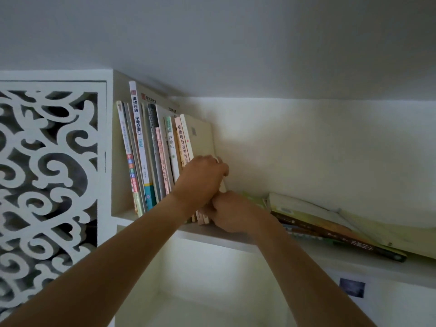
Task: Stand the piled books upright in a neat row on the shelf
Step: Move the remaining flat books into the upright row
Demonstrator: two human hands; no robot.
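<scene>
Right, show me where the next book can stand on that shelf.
Bare shelf board shows only between the upright row of books, ending at the cream-covered book, and the slumped pile of books. Both hands crowd that gap: left hand grips the cream book, right hand works at its foot.

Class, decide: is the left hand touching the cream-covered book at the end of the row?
Touching. The head view shows the left hand gripping the cream-covered book, fingers curled over its edge.
</scene>
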